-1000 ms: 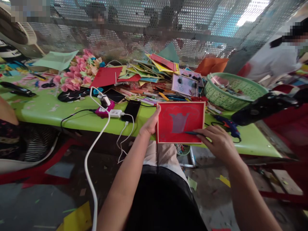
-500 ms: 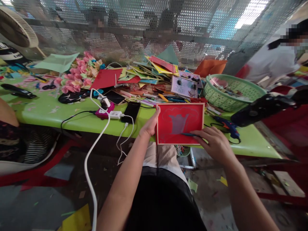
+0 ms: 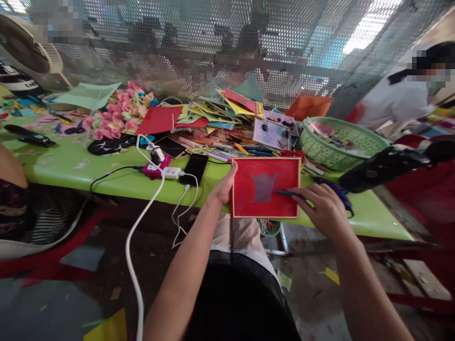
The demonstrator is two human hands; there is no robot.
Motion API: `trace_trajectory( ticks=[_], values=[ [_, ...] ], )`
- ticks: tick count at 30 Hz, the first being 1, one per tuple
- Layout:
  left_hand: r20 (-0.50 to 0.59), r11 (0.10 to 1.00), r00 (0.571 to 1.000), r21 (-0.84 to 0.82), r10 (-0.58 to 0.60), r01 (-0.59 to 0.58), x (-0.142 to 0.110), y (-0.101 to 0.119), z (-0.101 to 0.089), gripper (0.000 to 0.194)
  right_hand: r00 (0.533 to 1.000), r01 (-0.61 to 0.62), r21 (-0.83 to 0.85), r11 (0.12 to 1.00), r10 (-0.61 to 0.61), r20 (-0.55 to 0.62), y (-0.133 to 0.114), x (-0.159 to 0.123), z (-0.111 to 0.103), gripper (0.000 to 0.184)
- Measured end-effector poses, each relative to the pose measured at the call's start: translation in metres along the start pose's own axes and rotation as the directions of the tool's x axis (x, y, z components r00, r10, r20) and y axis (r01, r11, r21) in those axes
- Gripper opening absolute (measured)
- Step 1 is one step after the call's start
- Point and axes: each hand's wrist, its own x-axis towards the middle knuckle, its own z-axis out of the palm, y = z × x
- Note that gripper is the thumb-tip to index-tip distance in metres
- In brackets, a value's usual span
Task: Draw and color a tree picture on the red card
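Note:
A red framed picture (image 3: 245, 206) with a thin pale wooden border is tilted up at the table's front edge. On it is a grey-purple tree trunk shape (image 3: 263, 187) beneath a faintly drawn crown. My left hand (image 3: 224, 187) grips the frame's left side, thumb on the front; the other fingers are hidden behind it. In my right hand (image 3: 322, 206) is a slim dark-blue pen (image 3: 284, 192), pinched between thumb and fingers. Its tip lies at the right edge of the trunk; whether it touches the surface I cannot tell.
A phone (image 3: 195, 169) and a purple power strip (image 3: 156, 166) with white cables lie left of the frame. Behind are loose pens and stacked coloured cards (image 3: 209, 111). A green basket (image 3: 341, 142) and a glue gun (image 3: 334, 192) are at right. A masked person (image 3: 401, 94) is beyond.
The pen tip has moved from the trunk's lower part up to its right edge, my right hand shifting slightly right. My left hand keeps its hold on the frame. The view has tilted slightly.

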Motion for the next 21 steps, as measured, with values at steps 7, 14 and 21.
trace_trajectory(
  ticks=[7,14,21],
  values=[
    [0.013,1.000,1.000,-0.010,-0.012,0.012,-0.002,0.000,0.002,0.066,0.996,0.023,0.041,0.999,-0.027,0.083,0.002,-0.005,-0.001,0.030],
    [-0.025,1.000,1.000,-0.020,-0.011,0.011,-0.003,0.001,0.003,0.071,0.999,-0.025,-0.020,0.999,0.024,-0.049,0.002,0.011,0.000,0.033],
    [0.000,1.000,1.000,-0.012,-0.002,0.002,-0.003,0.000,0.002,0.068,1.000,0.020,0.023,1.000,-0.021,0.022,-0.001,0.008,-0.003,0.029]
  ],
)
